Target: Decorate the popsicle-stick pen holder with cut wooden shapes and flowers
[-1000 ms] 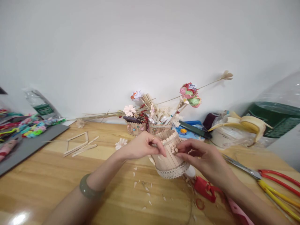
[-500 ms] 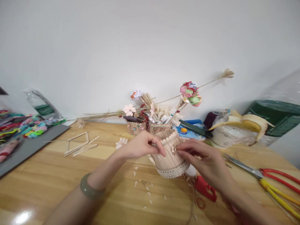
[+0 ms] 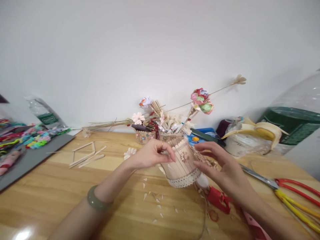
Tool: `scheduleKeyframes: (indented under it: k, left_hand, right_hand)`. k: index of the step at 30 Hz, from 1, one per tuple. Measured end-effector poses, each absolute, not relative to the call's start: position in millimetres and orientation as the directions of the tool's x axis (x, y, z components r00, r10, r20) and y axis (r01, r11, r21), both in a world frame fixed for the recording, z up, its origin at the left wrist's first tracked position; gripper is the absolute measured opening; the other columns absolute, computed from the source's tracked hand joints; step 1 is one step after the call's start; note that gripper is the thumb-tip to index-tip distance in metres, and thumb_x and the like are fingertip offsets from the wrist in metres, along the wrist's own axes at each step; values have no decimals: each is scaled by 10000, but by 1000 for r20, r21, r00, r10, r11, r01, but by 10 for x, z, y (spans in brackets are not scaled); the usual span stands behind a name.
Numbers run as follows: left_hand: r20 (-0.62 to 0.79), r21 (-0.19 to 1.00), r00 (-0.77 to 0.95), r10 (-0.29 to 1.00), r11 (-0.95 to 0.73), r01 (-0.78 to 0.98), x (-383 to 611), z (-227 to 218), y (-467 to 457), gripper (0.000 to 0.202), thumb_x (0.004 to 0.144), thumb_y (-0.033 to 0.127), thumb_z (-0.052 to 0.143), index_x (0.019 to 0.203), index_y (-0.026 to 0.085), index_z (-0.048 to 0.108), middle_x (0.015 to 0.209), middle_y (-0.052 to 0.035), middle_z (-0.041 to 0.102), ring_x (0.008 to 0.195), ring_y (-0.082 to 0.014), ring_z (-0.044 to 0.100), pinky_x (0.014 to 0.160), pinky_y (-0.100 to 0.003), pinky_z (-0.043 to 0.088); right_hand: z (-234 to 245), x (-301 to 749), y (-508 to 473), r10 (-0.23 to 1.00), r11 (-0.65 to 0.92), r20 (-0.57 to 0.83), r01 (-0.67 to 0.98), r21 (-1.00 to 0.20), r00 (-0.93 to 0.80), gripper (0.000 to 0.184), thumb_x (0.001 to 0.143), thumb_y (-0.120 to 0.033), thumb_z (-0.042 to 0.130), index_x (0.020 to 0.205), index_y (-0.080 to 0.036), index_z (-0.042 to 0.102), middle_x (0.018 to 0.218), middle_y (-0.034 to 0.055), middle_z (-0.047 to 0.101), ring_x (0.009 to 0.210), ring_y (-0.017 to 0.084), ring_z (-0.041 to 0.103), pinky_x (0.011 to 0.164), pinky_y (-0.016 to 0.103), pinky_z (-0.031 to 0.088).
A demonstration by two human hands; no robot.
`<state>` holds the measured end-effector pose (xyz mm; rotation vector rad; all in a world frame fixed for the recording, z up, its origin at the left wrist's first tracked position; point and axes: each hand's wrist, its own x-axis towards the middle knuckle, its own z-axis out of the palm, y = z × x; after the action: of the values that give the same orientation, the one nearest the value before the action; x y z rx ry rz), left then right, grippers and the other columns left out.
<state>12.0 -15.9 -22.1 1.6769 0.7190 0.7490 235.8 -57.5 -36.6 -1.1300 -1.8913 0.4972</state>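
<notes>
Left hand (image 3: 152,155): clamped on the stick cup (image 3: 180,165), fingers curled tight over its left rim, a ring showing on one finger
Right hand (image 3: 221,165): open, fingers (image 3: 203,146) spread and arched just right of the cup; too close to call whether they touch it
Stick cup: between both hands, tilted, low over the wooden table (image 3: 50,186)
Paper flower (image 3: 184,156): on the cup's front, in plain sight
Lace band (image 3: 185,180): wrapped round the cup's base
Green bangle (image 3: 96,200): on the left wrist
Around: wood chips (image 3: 153,197) scattered just before the cup, loose sticks (image 3: 87,156) well off left, scissors (image 3: 287,190) at right, banana peel (image 3: 260,131) beyond the right hand
</notes>
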Motion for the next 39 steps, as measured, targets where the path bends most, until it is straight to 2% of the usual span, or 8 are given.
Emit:
scheduleKeyframes:
  k: [2, 5, 8, 13, 15, 18, 24, 39]
  left_hand:
    - [136, 982, 568, 812, -184, 28, 138, -241, -163, 152, 630, 172, 716, 705, 121, 594, 687, 10, 618, 637, -73, 543, 603, -177, 407]
    - [108, 994, 558, 823, -70, -89, 177, -275, -185, 362, 588, 227, 778, 800, 144, 496, 684, 27, 606, 584, -67, 533, 542, -166, 398]
    - [92, 986, 572, 815, 8, -169, 211, -284, -219, 463, 579, 258, 797, 860, 167, 441, 660, 35, 614, 547, -80, 547, 526, -185, 428]
    - [112, 989, 564, 818, -34, -147, 235, -152, -335, 509, 569, 144, 765, 1007, 165, 508, 839, -20, 660, 720, -125, 598, 625, -214, 460]
    - [84, 996, 575, 814, -62, -59, 235, -76, -401, 374, 581, 132, 733, 928, 135, 594, 885, -42, 658, 810, -141, 584, 697, -220, 449]
    - [-6, 1000, 572, 820, -3, 14, 237, -10, -474, 201, 620, 245, 703, 756, 109, 644, 710, -9, 620, 673, -114, 532, 647, -222, 418]
    - [-81, 996, 539, 839, 43, 82, 265, -4, -506, 237, 571, 314, 729, 681, 115, 660, 593, 28, 552, 581, -96, 453, 586, -225, 346]
    - [-82, 995, 545, 835, 41, 87, 265, 21, -510, 201, 557, 293, 711, 613, 112, 646, 547, 30, 530, 565, -96, 441, 574, -228, 332]
  right_hand:
    - [-471, 2397, -558, 842, 525, 480, 586, -618, -247, 614, 736, -444, 661, 1253, -223, 416, 1294, 123, 440, 1218, 279, 428, 1007, 491, 381]
    - [-603, 2408, -561, 848, 523, 423, 637, -567, -319, 976, 645, -474, 723, 1393, -224, 147, 1455, 174, 212, 1353, 331, 230, 1063, 558, 264]
    - [-603, 2369, -618, 854, 520, 357, 661, -541, -380, 1139, 600, -401, 761, 1424, -240, -8, 1496, 180, 158, 1359, 332, 236, 1061, 544, 277]
    - [-421, 2329, -732, 759, 596, 531, 730, -334, -377, 1069, 626, -310, 701, 1437, -188, 15, 1418, 206, 341, 1277, 344, 390, 993, 510, 392]
    - [-363, 2330, -765, 707, 628, 574, 739, -242, -413, 1064, 622, -307, 690, 1442, -178, 25, 1407, 205, 357, 1259, 349, 411, 976, 496, 415]
    - [-314, 2321, -805, 681, 636, 577, 756, -159, -452, 1049, 631, -298, 670, 1451, -177, 26, 1415, 193, 356, 1248, 341, 429, 963, 481, 437]
    - [-260, 2259, -855, 636, 648, 584, 760, -49, -505, 1110, 568, -295, 714, 1450, -174, 51, 1403, 200, 383, 1261, 350, 412, 960, 482, 449]
    - [-215, 2251, -885, 668, 640, 537, 766, -60, -516, 1012, 604, -310, 686, 1441, -183, 132, 1448, 175, 332, 1298, 342, 365, 977, 502, 432]
